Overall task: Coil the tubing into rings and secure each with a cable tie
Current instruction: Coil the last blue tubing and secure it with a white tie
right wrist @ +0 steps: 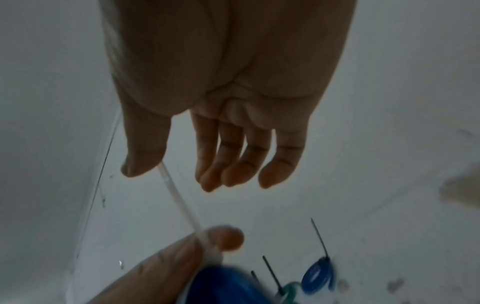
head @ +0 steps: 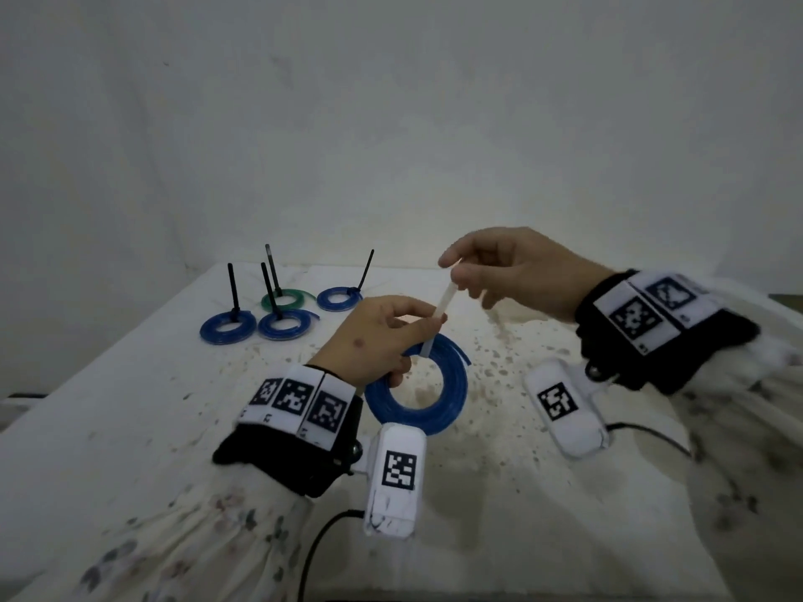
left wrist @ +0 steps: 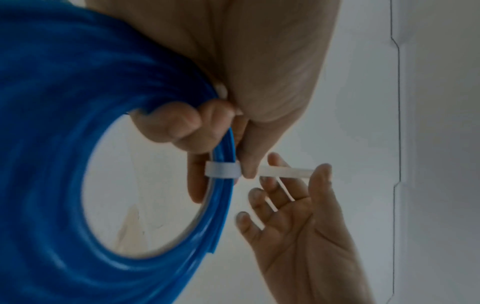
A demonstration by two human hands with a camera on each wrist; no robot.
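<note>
My left hand (head: 428,325) holds a blue tubing coil (head: 454,393) up off the table, thumb and forefinger pinching it where a white cable tie (head: 443,306) wraps the strands. In the left wrist view the tie's band (left wrist: 221,171) is closed round the coil (left wrist: 52,144) and its tail (left wrist: 285,171) sticks out to the right. My right hand (head: 460,271) hovers at the tail's far end. In the right wrist view the tail (right wrist: 179,201) reaches the thumb (right wrist: 142,162), while the fingers (right wrist: 233,164) hang straight and apart from it.
Several finished rings lie at the back left of the stained white table (head: 130,406): a blue ring (head: 228,328), another blue ring (head: 282,325), a third blue ring (head: 339,298) and a green ring (head: 284,299), each with a black tie tail standing up. A white wall rises behind.
</note>
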